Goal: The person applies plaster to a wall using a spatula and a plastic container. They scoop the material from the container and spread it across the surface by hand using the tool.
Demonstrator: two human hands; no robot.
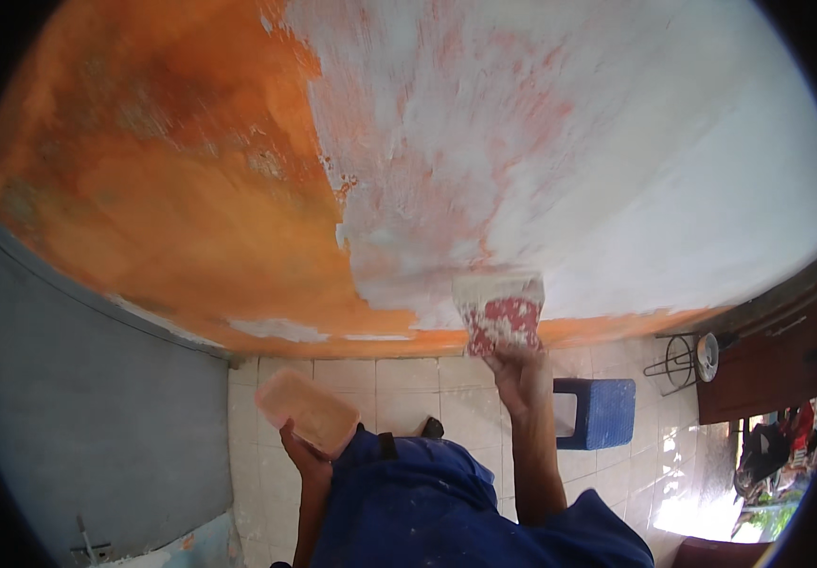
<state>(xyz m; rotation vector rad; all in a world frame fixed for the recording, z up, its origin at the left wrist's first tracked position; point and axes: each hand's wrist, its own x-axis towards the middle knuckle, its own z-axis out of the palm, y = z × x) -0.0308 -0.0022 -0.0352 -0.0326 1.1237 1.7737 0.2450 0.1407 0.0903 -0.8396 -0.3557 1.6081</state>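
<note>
My right hand (522, 379) grips a wide putty scraper (500, 322) by its lower end. The scraper's red body is smeared with whitish paste, and its pale upper edge lies against the wall. Around it the wall is coated with white filler (617, 180), through which reddish streaks show. Farther left the wall surface is bare orange paint (162, 246) with dark stains and a ragged border against the white. Low on the left, my left hand (304, 452) is closed on the edge of a peach-coloured plastic tub (312, 414); its contents cannot be made out.
A blue plastic stool (607, 414) stands on the pale tiled floor (404, 388) to my right. Beyond it are a metal-legged stand (675, 363), a dark brown panel (759, 364) and a motorbike (773, 450) in a bright doorway. A grey wall (96, 388) bounds the left side.
</note>
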